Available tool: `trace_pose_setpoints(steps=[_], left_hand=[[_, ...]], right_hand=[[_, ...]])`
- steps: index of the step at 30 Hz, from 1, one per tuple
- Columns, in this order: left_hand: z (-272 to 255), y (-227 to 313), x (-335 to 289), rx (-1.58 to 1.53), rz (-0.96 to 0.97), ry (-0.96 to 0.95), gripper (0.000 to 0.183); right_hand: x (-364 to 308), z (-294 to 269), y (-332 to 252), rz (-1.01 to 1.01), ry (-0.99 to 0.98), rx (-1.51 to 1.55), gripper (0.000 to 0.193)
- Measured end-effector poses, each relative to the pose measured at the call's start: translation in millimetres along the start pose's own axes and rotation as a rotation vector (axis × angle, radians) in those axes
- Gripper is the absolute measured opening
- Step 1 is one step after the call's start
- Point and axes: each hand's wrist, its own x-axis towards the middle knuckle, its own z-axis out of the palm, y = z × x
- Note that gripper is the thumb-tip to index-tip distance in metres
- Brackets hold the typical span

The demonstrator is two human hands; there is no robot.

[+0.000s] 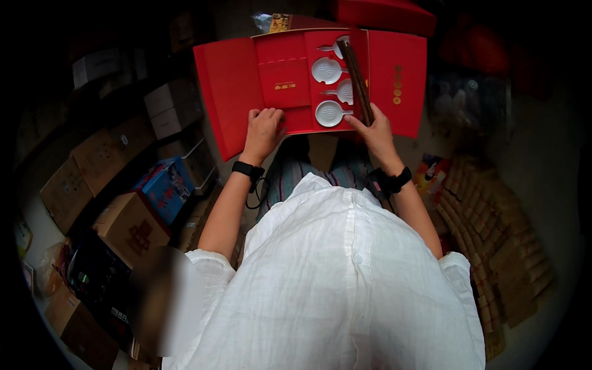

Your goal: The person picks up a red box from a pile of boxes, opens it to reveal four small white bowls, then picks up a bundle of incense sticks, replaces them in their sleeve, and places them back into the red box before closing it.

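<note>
I've got the red box (246, 80) lying open in the upper middle of the frame, my left hand (264, 131) flat on its lower edge with fingers together, my right hand (373, 126) pinching the dark chopsticks (357, 80) at their near end. The chopsticks look light, stiff and slick, so I'd grip mid-length. The white spoons (328, 113) beside them seem fragile; lift those by the handles.

Both bare forearms reach forward from under white short sleeves, each wrist wearing a dark band. The left hand (264, 131) lies palm down, fingers curled over — knuckles toward the camera. The right hand (374, 128) is angled inward, its fingers pinched together at the tips — thumb and forefinger closed.
</note>
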Motion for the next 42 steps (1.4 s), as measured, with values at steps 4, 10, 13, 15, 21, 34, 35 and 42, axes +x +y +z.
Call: trace_pose_setpoints(steps=[4,10,13,15,21,34,35,42], left_hand=[[-9,3,0,-0.04,-0.145,0.077,0.027],[-15,5,2,-0.081,-0.306,0.142,0.028],[-16,10,2,-0.142,-0.409,0.152,0.033],[-18,12,3,-0.199,-0.496,0.148,0.038],[-13,12,4,-0.51,-0.708,0.063,0.053],[-19,1,12,-0.602,-0.598,0.12,0.049],[-18,0,10,-0.603,-0.596,0.121,0.049],[-21,3,12,-0.893,-0.594,-0.06,0.044]], right_hand=[[-8,4,3,0.021,-0.02,0.006,0.044],[-19,11,13,0.003,-0.04,0.029,0.042],[-24,17,13,-0.024,-0.024,0.079,0.041],[-25,21,18,-0.022,-0.018,0.071,0.04],[-29,25,27,0.124,-0.163,0.066,0.037],[-55,32,46,0.127,-0.329,0.075,0.03],[-56,34,46,0.098,-0.333,0.085,0.03],[-56,44,35,0.16,-0.487,0.408,0.027]])
